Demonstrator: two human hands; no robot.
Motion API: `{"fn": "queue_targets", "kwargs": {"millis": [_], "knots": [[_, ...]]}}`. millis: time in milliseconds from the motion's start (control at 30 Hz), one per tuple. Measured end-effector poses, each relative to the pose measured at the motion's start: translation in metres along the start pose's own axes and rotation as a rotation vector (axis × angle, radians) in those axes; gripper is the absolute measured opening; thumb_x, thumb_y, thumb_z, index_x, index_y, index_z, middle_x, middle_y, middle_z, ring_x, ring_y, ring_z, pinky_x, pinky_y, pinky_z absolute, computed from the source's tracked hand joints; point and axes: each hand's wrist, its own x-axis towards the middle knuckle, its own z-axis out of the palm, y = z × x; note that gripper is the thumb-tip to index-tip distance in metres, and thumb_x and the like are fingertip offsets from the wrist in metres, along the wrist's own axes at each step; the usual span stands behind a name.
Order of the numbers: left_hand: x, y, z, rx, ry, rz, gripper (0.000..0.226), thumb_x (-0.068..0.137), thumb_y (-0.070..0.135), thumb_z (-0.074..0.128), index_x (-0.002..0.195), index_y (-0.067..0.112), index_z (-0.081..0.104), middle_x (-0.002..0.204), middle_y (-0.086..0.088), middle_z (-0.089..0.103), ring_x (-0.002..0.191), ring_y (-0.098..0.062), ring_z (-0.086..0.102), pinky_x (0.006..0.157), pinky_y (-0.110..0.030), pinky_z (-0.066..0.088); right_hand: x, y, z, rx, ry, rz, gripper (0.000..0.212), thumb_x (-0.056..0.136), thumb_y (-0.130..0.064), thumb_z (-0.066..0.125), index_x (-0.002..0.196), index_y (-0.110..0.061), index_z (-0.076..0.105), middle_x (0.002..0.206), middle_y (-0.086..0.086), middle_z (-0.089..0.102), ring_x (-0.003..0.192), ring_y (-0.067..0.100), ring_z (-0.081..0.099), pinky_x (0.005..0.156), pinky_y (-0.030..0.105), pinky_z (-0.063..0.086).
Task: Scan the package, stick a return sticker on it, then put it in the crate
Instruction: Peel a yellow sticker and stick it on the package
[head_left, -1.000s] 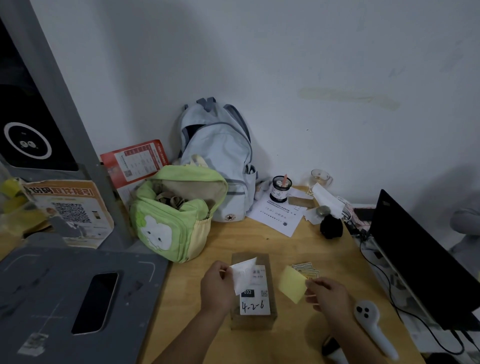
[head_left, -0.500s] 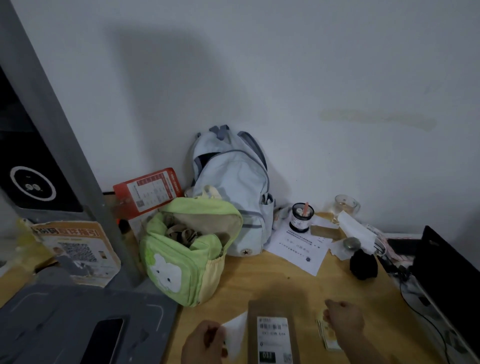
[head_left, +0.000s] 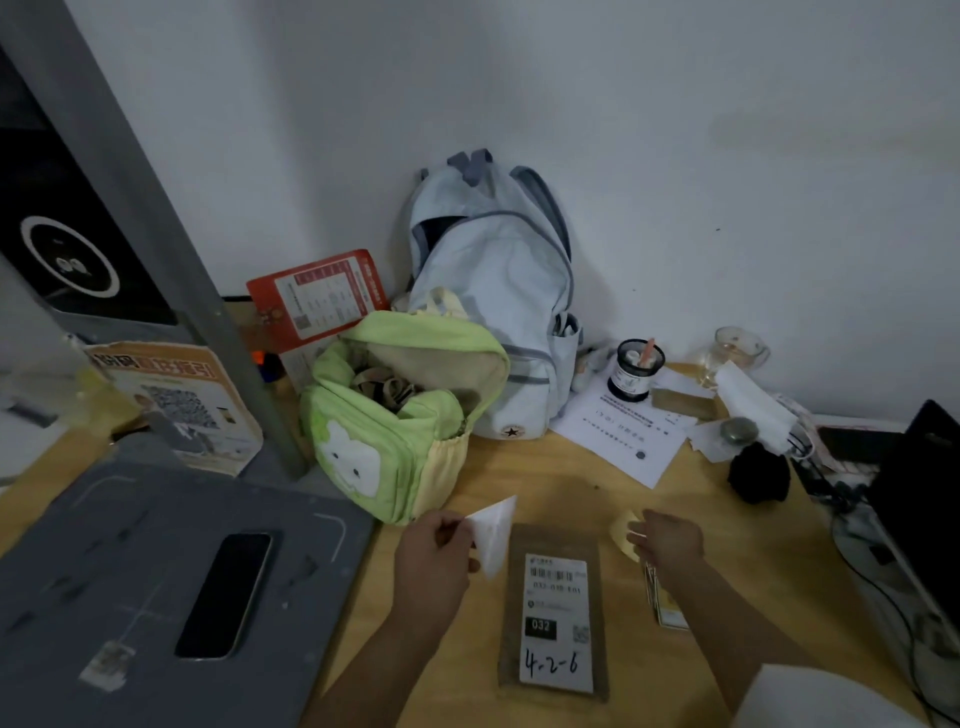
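A flat brown package (head_left: 553, 535) lies on the wooden table (head_left: 561, 483) between my hands, its white shipping label (head_left: 556, 623) facing up with "032" and handwritten "4-2-6". My left hand (head_left: 434, 558) pinches a white sheet of paper (head_left: 493, 538) just left of the package's top corner. My right hand (head_left: 667, 543) holds a yellow sticker (head_left: 623, 532) to the package's upper right, off the package. A small stack of sticker sheets (head_left: 667, 610) lies under my right forearm. No crate and no scanner are in view.
A green bag (head_left: 400, 426) and a pale blue backpack (head_left: 498, 291) stand behind the package. A grey platform (head_left: 130, 519) with a phone (head_left: 226, 595) fills the left. Papers (head_left: 623, 436), a jar (head_left: 635, 369), a glass (head_left: 737, 351) and a black laptop (head_left: 919, 499) crowd the right.
The white sheet has come off the package and now sits left of it in my left hand. My right hand still holds the yellow sticker. The camera tilted up, then back down.
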Motion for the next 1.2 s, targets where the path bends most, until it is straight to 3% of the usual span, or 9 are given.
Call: {"fn": "queue_targets", "kwargs": {"millis": [100,300,367,500,767,900,1000,1100,1200], "knots": [[-0.006,-0.003,0.006,-0.022,-0.003,-0.026,0.014,0.092,0.006,0.053,0.085,0.004,0.065,0.082,-0.011,0.07,0.054,-0.014,0.06,0.044,-0.019,0.043,-0.005,-0.002,0.0,0.059,-0.062,-0.034,0.033,0.098,-0.004,0.05,0.126,0.013,0.051,0.115,0.029,0.061,0.109,0.045,0.061,0.093,0.045,0.05],[-0.013,-0.008,0.014,-0.048,0.018,-0.044,0.019,0.093,0.006,0.053,0.078,0.012,0.063,0.077,-0.005,0.068,0.058,-0.014,0.061,0.049,-0.024,0.044,-0.04,-0.01,0.016,-0.126,-0.02,-0.293,0.016,0.091,-0.004,0.059,0.1,0.004,0.07,0.086,0.019,0.071,0.068,0.026,0.064,0.064,0.033,0.053],[-0.015,-0.009,0.017,-0.054,0.025,-0.052,0.019,0.093,0.008,0.053,0.078,0.012,0.063,0.08,-0.005,0.068,0.065,-0.018,0.062,0.053,-0.026,0.045,-0.071,-0.009,0.025,-0.237,-0.074,-0.477,0.01,0.084,0.001,0.065,0.086,-0.005,0.072,0.083,0.011,0.072,0.071,0.021,0.064,0.07,0.032,0.056],[-0.017,-0.009,0.025,-0.058,0.051,-0.054,0.018,0.091,0.012,0.055,0.076,0.014,0.065,0.08,-0.006,0.069,0.071,-0.021,0.063,0.061,-0.031,0.046,-0.129,-0.006,0.025,-0.41,-0.317,-0.717,0.024,0.076,0.003,0.073,0.07,-0.02,0.068,0.073,-0.008,0.068,0.065,-0.001,0.061,0.062,0.007,0.048],[-0.029,0.002,0.05,0.016,0.028,0.025,0.016,0.088,0.009,0.056,0.075,0.014,0.064,0.075,-0.003,0.067,0.074,-0.022,0.064,0.063,-0.03,0.047,-0.164,0.001,0.009,-0.682,-0.362,-0.908,0.033,0.069,-0.027,0.081,0.065,-0.049,0.057,0.074,-0.018,0.065,0.079,0.004,0.067,0.068,0.015,0.052],[-0.037,0.005,0.061,0.03,-0.062,0.063,0.016,0.088,0.008,0.055,0.078,0.013,0.066,0.076,0.0,0.067,0.074,-0.017,0.062,0.063,-0.023,0.046,-0.165,0.001,-0.002,-0.68,-0.275,-0.923,0.006,0.074,-0.025,0.079,0.081,-0.025,0.078,0.07,-0.025,0.06,0.071,-0.011,0.062,0.07,0.009,0.05],[-0.044,0.005,0.071,0.011,-0.129,0.076,0.018,0.09,0.009,0.054,0.079,0.014,0.066,0.08,-0.004,0.067,0.071,-0.015,0.06,0.062,-0.023,0.046,-0.166,0.001,-0.01,-0.712,-0.183,-0.941,0.011,0.077,-0.026,0.076,0.086,-0.02,0.08,0.075,-0.02,0.068,0.066,-0.016,0.057,0.063,0.003,0.043],[-0.049,0.001,0.081,-0.001,-0.209,0.071,0.025,0.095,0.013,0.05,0.074,0.019,0.063,0.083,-0.008,0.065,0.075,-0.02,0.062,0.071,-0.041,0.053,-0.167,0.002,-0.017,-0.718,-0.086,-0.942,0.011,0.079,-0.021,0.072,0.086,-0.017,0.08,0.083,-0.005,0.077,0.074,0.002,0.067,0.063,0.013,0.048],[-0.055,0.002,0.088,-0.065,-0.287,-0.019,0.031,0.098,0.018,0.044,0.075,0.023,0.064,0.084,-0.01,0.069,0.083,-0.027,0.067,0.082,-0.049,0.054,-0.162,0.006,-0.021,-0.715,-0.042,-0.911,0.013,0.08,-0.022,0.07,0.089,-0.017,0.078,0.083,-0.008,0.075,0.076,0.001,0.067,0.062,0.005,0.041]]}}
